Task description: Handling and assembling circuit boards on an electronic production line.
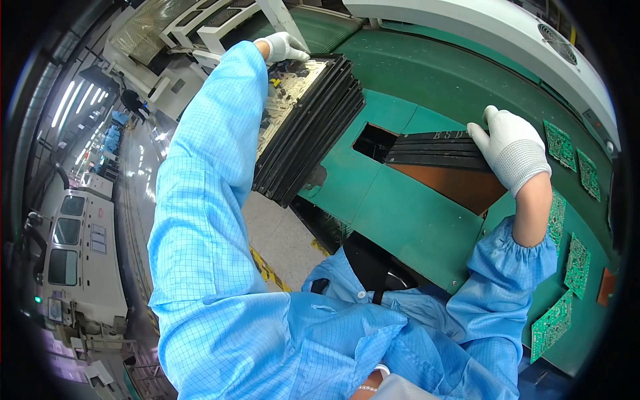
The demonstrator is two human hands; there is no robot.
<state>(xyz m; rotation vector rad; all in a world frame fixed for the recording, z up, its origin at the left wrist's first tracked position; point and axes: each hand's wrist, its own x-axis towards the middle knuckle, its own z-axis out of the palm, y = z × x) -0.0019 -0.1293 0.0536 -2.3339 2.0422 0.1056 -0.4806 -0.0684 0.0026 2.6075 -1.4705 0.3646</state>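
My left hand [285,48], in a white glove, reaches far forward to the top corner of a tall stack of black-framed trays [310,137]. Its fingers close over the far edge of the top tray [283,97], which holds a cream-coloured insert with small dark and yellow parts. At the right, my gloved right hand [513,147] grips the end of a smaller pile of black trays [437,150]. The hand partly hides that pile, whose lowest piece shows a brown flat surface [453,187]. Some fingertips of both hands are out of sight.
Several green circuit boards [560,145] lie along the right side of the green worktop [380,200]. Beside the smaller pile is a dark rectangular opening [375,142]. A white machine housing [493,17] arches over the back. Another machine [83,247] and an aisle lie left.
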